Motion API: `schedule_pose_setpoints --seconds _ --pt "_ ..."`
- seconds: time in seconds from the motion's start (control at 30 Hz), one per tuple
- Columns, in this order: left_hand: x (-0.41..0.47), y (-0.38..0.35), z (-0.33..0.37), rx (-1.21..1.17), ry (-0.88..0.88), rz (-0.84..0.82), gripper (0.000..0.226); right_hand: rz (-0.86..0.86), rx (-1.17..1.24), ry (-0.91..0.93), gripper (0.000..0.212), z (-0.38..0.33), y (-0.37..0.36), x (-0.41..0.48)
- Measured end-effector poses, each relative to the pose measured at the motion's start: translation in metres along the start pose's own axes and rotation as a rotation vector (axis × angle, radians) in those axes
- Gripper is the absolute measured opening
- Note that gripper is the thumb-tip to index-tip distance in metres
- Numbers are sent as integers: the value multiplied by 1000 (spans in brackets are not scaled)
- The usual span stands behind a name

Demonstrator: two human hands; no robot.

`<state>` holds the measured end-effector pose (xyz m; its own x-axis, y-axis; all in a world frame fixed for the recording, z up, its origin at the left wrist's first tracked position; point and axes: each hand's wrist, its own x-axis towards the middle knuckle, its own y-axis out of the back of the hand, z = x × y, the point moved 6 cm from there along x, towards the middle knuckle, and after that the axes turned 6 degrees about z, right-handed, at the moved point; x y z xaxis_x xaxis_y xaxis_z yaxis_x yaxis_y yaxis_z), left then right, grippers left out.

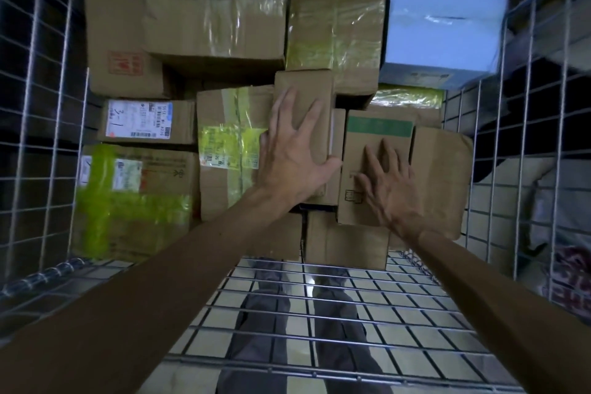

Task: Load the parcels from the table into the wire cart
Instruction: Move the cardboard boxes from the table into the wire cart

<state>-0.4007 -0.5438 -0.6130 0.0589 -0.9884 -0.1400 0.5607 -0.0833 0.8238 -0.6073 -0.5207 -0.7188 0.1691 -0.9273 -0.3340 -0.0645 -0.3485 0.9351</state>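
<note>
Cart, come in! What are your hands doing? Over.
Left hand flat on narrow box. Right hand flat on green-striped box. Cart crowded, nothing in the way.

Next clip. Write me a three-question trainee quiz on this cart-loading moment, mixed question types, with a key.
1. True or false: the left hand and right hand both lie flat on boxes, fingers spread.
2. The striped box under the right hand: which stripe colour? A red, B green, C black.
3. Fill in: the corner box at the wire cart's far right is pale ___.
Key: 1 true; 2 B; 3 blue.
</note>
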Motion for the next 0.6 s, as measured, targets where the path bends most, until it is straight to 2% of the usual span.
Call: schedule_pose_setpoints --seconds 0.17,0.4,0.6 --pt "1 -12 -3 -2 33 -34 91 -21 70 -35 60 -8 1 5" --pt "-1 -34 -6 180 22 -27 96 14 33 -33 62 -7 -6 5" --pt "-1 -37 -9 212 19 -108 98 -64 -7 -4 65 -6 -6 3"
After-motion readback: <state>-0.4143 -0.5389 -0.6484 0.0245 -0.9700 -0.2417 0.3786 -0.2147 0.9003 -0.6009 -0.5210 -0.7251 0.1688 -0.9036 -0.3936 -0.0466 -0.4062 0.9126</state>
